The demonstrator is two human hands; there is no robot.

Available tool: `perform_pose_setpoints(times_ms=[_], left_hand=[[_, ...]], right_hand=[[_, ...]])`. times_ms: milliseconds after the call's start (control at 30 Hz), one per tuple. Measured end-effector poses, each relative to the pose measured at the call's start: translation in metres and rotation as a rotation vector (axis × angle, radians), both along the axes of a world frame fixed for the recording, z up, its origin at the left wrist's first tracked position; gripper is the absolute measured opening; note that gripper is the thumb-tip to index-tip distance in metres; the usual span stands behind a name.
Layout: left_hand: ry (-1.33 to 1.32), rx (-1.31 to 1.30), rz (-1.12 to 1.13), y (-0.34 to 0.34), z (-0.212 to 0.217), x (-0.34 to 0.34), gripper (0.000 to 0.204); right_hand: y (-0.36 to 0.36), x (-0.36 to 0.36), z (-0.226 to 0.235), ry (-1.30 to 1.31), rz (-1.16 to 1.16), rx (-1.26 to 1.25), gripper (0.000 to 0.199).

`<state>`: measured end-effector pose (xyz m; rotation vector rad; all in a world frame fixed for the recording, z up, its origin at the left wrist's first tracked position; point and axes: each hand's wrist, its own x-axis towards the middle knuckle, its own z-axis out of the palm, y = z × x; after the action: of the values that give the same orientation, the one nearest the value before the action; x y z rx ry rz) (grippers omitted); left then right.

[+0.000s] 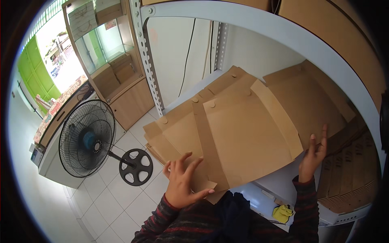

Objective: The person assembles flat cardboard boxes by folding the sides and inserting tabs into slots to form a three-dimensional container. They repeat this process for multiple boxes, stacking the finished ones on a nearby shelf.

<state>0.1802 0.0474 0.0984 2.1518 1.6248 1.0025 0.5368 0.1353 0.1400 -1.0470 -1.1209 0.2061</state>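
A large flattened brown cardboard box [251,129] lies on a metal shelf in front of me, with creased flaps and small half-round cut-outs. Under its left side more flat cardboard [174,137] shows. My left hand [180,180] is at the near left corner, fingers spread and bent over the cardboard, thumb beside a small folded flap [204,188]. By the near right corner is my right hand [313,158], its fingers stretched upward and apart. Another cardboard sheet [308,97] with raised edges lies behind that hand, at the right.
A grey shelf frame [259,20] arches over the work, with cardboard boxes [324,24] above it. Stacked flat cartons [348,174] sit at the right. On the left stand a black fan [87,137] and a glass-fronted cabinet [107,52]. A yellow item [282,213] lies below the sheets.
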Motion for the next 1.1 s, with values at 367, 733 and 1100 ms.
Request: perform_pose_setpoints(times_ms=[367,733,1100], left_hand=[[0.07,0.001,-0.314,0.029,-0.012,-0.003,0.086],[-1.05,-0.728,-0.887,0.054,0.002,0.02,0.08],[-1.413,-0.986,-0.761,0.064,0.005,0.047,0.046]], right_hand=[[0.02,-0.002,0.056,0.281,0.185,0.074,0.032],[0.025,-0.029,0.07,0.166,0.213,0.32,0.029],[0.064,-0.086,0.112,0.319,-0.209,0.416,0.027]])
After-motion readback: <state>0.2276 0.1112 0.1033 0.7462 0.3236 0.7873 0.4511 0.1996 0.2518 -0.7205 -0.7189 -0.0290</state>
